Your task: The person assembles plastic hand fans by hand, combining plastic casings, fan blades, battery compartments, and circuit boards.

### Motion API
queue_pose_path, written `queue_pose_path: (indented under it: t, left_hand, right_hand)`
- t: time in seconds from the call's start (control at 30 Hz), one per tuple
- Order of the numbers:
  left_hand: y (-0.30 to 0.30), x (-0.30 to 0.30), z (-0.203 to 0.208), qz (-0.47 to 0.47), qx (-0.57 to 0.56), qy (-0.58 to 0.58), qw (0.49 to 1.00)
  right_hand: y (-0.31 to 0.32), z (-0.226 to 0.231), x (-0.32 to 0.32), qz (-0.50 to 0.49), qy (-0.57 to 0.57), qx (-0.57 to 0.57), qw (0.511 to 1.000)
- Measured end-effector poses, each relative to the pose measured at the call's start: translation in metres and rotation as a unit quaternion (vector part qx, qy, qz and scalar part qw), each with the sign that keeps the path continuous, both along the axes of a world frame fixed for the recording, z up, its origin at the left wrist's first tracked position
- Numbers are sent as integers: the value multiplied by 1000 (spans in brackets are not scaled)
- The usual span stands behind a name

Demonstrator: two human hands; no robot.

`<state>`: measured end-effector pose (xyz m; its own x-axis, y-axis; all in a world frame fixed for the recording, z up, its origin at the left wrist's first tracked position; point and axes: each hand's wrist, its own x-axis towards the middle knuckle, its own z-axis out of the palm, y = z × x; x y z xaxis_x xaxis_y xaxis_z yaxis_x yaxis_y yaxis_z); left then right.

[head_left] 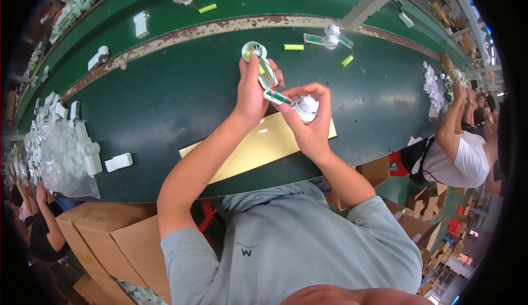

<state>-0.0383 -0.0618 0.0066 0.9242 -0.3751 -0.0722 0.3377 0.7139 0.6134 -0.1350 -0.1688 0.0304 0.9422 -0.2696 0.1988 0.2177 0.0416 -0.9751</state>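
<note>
My left hand (251, 92) is closed around a pale plastic mini-fan housing (254, 47), its round slotted end pointing away from me. A yellow-green battery lies partly in the housing, half covered by my thumb. My right hand (314, 132) grips a white fan motor unit (306, 107) between thumb and fingers. From this unit a green circuit board (278, 97) in a white strip reaches toward the housing's lower end. Thin red and dark wires run between the board and the housing. Where the strip meets the housing, I cannot tell whether they touch.
A yellow sheet (250, 154) lies under my forearms. Ahead are fan units with boards (331, 40) and batteries (293, 47). A single white housing (119, 162) and a bagged heap of housings (60, 151) are at left. Past the ledge, a green belt carries parts. A co-worker (459, 151) sits right.
</note>
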Motion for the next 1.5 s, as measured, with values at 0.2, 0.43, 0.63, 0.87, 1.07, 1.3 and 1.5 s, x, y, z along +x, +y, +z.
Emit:
queue_pose_path:
  t: [0.2, 0.43, 0.63, 0.87, 1.07, 1.3, 1.5]
  left_hand:
    - [19, 4, -11, -19, 28, -48, 998]
    - [35, 12, -25, -54, -25, -54, 997]
    - [28, 10, -33, -15, 89, -82, 993]
    - [34, 10, -37, -49, 106, -95, 989]
    - [33, 13, -25, -64, 125, -114, 984]
    - [60, 53, -12, 6, 197, -69, 978]
    - [115, 92, -25, -132, 154, -99, 974]
  right_hand:
    - [1, -2, -6, -8, 0, -148, 989]
    - [5, -3, -13, -1, -31, -233, 972]
    - [8, -1, -8, -5, -84, -360, 929]
    - [9, -4, -7, 56, -125, -464, 875]
    - [6, -4, -21, 100, -123, -503, 850]
    - [34, 9, -33, 86, -137, -517, 840]
    - [114, -6, -31, 297, -101, -442, 840]
